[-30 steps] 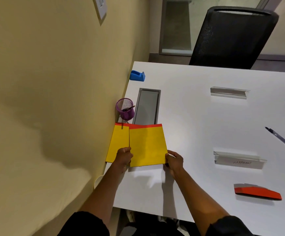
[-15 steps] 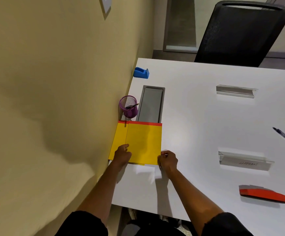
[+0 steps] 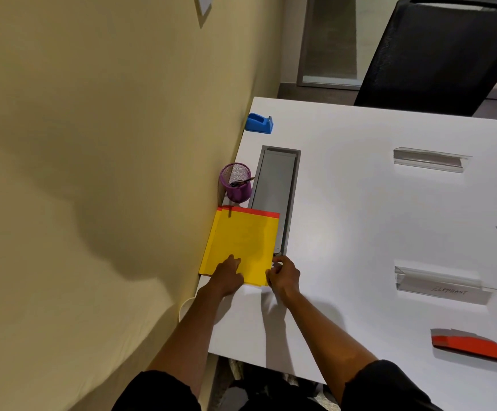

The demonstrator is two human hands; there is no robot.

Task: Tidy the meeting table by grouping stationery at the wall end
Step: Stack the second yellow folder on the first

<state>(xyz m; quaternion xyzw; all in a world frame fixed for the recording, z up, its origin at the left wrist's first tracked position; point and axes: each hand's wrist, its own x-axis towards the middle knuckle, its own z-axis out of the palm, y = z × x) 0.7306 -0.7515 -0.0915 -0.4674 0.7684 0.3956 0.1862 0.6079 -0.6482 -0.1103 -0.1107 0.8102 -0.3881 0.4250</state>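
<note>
I observe the yellow folders (image 3: 243, 241), red-edged at the far end, stacked nearly flush and lying flat against the wall, just on the near side of the purple pen cup (image 3: 236, 183). The left hand (image 3: 226, 275) presses down on their near edge with fingers fairly straight. The right hand (image 3: 283, 275) has its fingers curled at their near right corner; I cannot tell whether it pinches it.

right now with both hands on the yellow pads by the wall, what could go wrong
1. The yellow pads lie just short of the purple pen cup; pushing them further could knock it over.
2. Their right edge overlaps the grey cable tray, so the top pad may tilt or catch on the rim.
3. The left hand only presses flat while the right hand pinches the corner, so the pads might fan apart.
</note>
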